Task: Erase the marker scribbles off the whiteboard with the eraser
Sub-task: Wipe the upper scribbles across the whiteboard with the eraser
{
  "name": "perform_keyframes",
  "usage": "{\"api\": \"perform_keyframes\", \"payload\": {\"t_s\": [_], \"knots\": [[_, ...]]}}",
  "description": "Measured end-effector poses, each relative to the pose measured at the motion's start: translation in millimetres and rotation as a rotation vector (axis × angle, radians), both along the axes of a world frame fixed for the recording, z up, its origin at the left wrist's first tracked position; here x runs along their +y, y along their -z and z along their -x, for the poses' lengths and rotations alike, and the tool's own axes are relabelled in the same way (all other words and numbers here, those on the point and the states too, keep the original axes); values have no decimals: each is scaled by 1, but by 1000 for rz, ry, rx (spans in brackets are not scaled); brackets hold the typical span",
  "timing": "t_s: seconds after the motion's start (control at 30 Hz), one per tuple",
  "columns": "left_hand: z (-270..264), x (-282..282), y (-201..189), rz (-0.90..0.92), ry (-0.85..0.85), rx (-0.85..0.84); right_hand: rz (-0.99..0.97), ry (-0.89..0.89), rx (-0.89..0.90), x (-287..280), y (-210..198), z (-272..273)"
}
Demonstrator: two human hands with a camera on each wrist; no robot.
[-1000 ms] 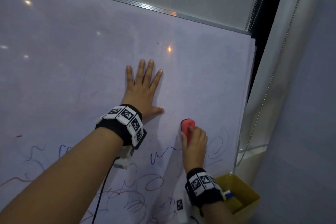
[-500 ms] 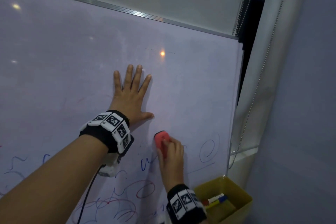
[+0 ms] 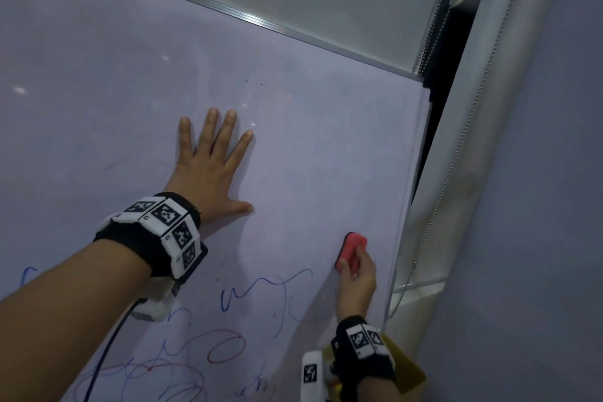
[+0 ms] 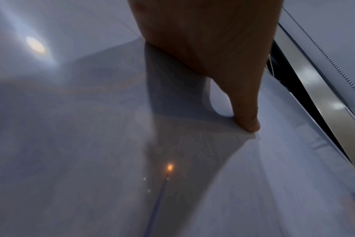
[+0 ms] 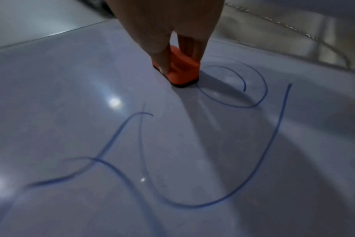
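The whiteboard fills the head view, its upper part wiped and its lower part covered in blue scribbles and red scribbles. My left hand lies flat on the board with fingers spread, its thumb pressing the surface. My right hand grips a red eraser against the board near its right edge. In the right wrist view the red eraser sits beside a blue spiral, with more blue lines below it.
A yellow box sits below the board's right corner, partly behind my right wrist. A window frame with a bead chain stands just right of the board's edge.
My right hand slid the eraser left and then back right toward the board's right edge. A blue squiggle it had covered shows again. My left hand stayed flat on the board.
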State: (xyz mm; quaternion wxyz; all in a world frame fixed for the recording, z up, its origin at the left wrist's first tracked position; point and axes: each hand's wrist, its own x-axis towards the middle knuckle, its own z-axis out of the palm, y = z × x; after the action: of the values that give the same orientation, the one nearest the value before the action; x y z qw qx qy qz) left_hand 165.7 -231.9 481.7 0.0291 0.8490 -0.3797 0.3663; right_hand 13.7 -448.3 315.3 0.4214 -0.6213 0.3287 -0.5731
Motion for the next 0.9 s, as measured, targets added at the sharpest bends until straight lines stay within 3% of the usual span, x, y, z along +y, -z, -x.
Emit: {"api": "perform_keyframes", "payload": {"t_s": [0.2, 0.37, 0.53, 0.7, 0.9], "knots": [[-9, 3, 3, -12, 60, -112, -134, 137, -37, -48, 6, 9], [-14, 0, 7, 24, 75, -189, -117, 7, -92, -22, 28, 3], [-15, -2, 7, 44, 66, -218, -238, 228, -31, -55, 18, 14], [-16, -2, 10, 59, 60, -218, -127, 87, -85, -33, 23, 8], [-11, -1, 7, 33, 4, -188, -473, 262, -53, -43, 49, 19]]}}
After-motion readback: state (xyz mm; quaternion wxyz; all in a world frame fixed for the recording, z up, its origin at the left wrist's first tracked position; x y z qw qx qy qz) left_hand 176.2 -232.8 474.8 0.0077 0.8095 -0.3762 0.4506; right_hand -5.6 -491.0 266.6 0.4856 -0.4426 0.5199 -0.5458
